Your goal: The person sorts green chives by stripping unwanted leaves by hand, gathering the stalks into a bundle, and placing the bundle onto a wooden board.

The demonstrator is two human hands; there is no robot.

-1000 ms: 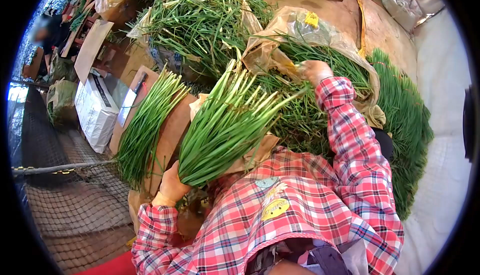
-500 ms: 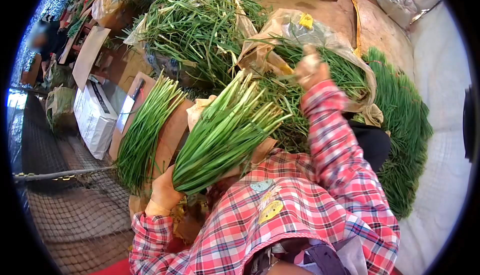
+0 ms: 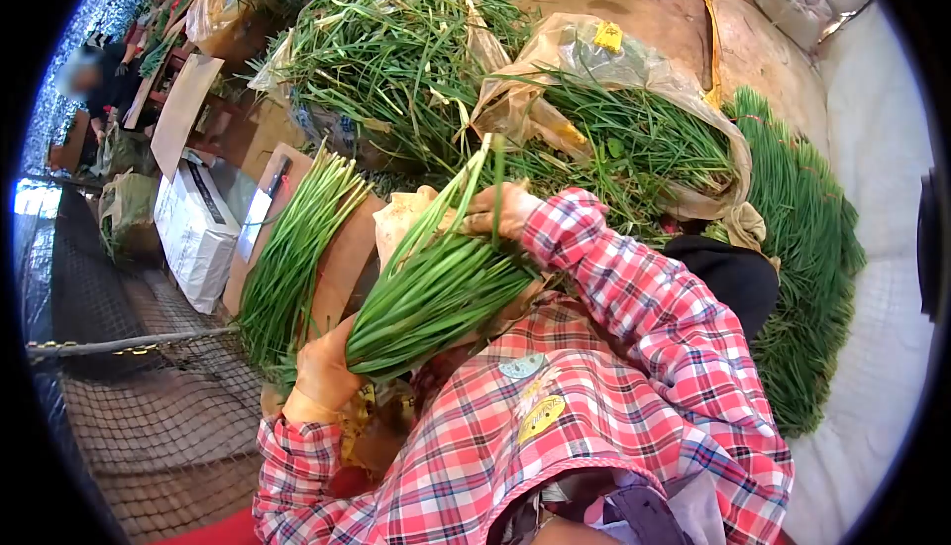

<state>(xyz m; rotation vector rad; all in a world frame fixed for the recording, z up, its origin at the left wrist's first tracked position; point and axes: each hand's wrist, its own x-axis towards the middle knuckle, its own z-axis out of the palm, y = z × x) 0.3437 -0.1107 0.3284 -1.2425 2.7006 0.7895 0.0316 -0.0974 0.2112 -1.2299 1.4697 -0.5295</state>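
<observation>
A loose bunch of long flat-leaved garlic chives (image 3: 436, 302) lies slanted before my chest, pale stem ends pointing up and away. My left hand (image 3: 329, 372) is wrapped round its leafy lower end; the palm side is hidden. My right hand (image 3: 500, 210) is closed at the pale stems on the upper right of the bunch, with a few stalks passing its fingers. To the left, a second bunch of chives (image 3: 297, 258) rests on a brown board (image 3: 342, 277).
A large heap of loose chives (image 3: 396, 59) lies ahead, beside an open plastic sack (image 3: 733, 168) of greens. Tied bundles (image 3: 792, 268) line the right side. A knife (image 3: 274, 178) and a white box (image 3: 193, 233) are at left. A co-worker (image 3: 104, 79) is at far left.
My right hand has come back from over the sack, down and left, to the stems of the bunch. My left hand keeps its grip nearly in place.
</observation>
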